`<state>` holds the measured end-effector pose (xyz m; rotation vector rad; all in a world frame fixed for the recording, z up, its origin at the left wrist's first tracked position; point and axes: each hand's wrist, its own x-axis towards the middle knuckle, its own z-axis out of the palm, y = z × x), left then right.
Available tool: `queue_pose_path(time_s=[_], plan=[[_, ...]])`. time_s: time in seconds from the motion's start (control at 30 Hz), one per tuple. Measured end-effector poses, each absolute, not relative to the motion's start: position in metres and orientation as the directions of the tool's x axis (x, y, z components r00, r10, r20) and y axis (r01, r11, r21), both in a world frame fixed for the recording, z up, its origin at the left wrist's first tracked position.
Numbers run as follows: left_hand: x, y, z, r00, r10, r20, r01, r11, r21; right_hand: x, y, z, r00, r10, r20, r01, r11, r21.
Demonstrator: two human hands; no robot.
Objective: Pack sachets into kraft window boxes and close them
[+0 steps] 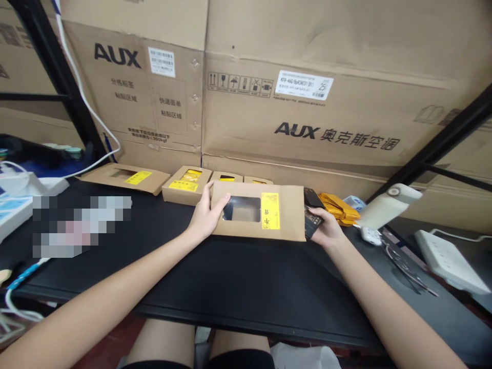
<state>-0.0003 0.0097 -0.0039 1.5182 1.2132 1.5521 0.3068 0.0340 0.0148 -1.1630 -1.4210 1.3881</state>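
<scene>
A brown cardboard box (290, 212) with a clear window and a yellow label is held up over the black table. My left hand (207, 211) grips its left end, thumb on the front beside the window. At the box's right end, my right hand (326, 225) is closed on a dark item with gold print (312, 220). The item's left part is hidden by the box, so I cannot tell how far it is inside. Right behind that hand lie orange-yellow packets (340, 207).
Behind are a flat brown box (115, 176), a windowed box (183, 187) and more like it, against large AUX cartons (246, 123). On the right are a pale bottle (390, 205), glasses (407, 271) and a white power strip (449, 261). The black table's (246, 287) front edge is near my legs.
</scene>
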Motion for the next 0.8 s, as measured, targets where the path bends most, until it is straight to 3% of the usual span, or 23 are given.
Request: queue_pose_path(time_s=[0.13,0.5,0.8], plan=[[0.001,0.009,-0.006,-0.096,0.921,0.377,0.191,-0.355,0.915,0.307,0.033,0.015,-0.244,0.966,-0.082,0.019,-0.079,-0.997],[0.0,0.009,-0.006,-0.062,0.944,0.323,0.229,-0.301,0.926,0.314,0.035,0.005,-0.498,0.865,-0.06,-0.152,-0.155,-0.976],[0.002,0.013,-0.01,-0.08,0.963,0.258,0.128,-0.247,0.96,0.306,0.038,-0.003,-0.441,0.892,-0.101,-0.226,-0.219,-0.949]])
